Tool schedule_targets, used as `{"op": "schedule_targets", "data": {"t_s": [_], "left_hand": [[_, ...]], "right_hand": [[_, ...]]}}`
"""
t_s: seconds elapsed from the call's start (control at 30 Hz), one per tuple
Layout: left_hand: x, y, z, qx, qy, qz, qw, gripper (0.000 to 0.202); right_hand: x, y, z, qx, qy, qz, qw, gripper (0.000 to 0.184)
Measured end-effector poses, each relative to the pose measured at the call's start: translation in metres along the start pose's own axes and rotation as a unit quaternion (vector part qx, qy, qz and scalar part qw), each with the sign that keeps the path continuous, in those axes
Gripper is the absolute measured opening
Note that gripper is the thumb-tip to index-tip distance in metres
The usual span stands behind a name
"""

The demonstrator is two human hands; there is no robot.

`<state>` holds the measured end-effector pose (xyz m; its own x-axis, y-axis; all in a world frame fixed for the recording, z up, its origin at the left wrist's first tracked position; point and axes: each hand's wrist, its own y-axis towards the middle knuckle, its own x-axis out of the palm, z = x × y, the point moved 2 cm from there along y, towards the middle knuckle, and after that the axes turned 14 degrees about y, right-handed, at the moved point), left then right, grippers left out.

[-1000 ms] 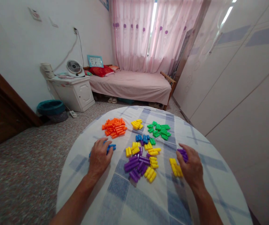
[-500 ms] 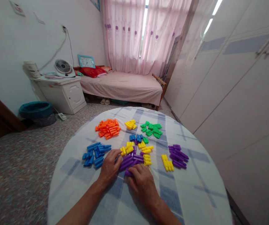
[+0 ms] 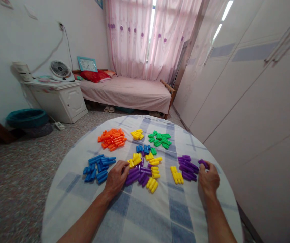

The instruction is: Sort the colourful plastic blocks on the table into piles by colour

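Note:
Small plastic pegs lie in colour groups on a round table (image 3: 145,216) with a blue checked cloth. My left hand (image 3: 116,178) rests at the left edge of a mixed purple and yellow pile (image 3: 143,170), its fingers curled on the purple pegs. My right hand (image 3: 208,179) is closed on a purple peg (image 3: 203,163) just right of the purple group (image 3: 187,165). A blue group (image 3: 97,167) lies left of my left hand. A small yellow group (image 3: 176,174) lies between the mixed pile and the purple group.
Farther back on the table are orange pegs (image 3: 111,138), yellow pegs (image 3: 137,134), green pegs (image 3: 160,139) and a few blue ones (image 3: 143,148). Beyond it stand a bed (image 3: 127,94), a white cabinet (image 3: 56,99) and a teal basin (image 3: 26,117). White wardrobe doors (image 3: 256,87) line the right.
My right hand left the middle pile and moved right to the purple group, with a purple peg in it. My left hand stayed at the pile's left edge. The view shifted slightly.

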<state>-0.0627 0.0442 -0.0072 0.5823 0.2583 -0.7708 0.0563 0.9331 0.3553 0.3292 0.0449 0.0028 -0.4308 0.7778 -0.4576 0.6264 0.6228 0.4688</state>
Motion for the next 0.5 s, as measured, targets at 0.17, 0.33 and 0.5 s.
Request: {"op": "schedule_targets", "data": {"t_s": [0.17, 0.33, 0.5], "left_hand": [[-0.001, 0.001, 0.001, -0.007, -0.003, 0.009, 1.000, 0.020], [0.001, 0.002, -0.002, -0.014, 0.005, 0.033, 0.999, 0.022], [0.007, 0.003, -0.005, -0.011, 0.013, 0.014, 1.000, 0.028]], "right_hand": [[0.013, -0.007, 0.013, -0.002, -0.007, -0.079, 0.997, 0.049], [0.011, -0.017, -0.022, -0.111, -0.019, -0.050, 0.992, 0.046], [0.024, -0.065, -0.077, -0.212, 0.099, -0.223, 0.946, 0.030]]}}
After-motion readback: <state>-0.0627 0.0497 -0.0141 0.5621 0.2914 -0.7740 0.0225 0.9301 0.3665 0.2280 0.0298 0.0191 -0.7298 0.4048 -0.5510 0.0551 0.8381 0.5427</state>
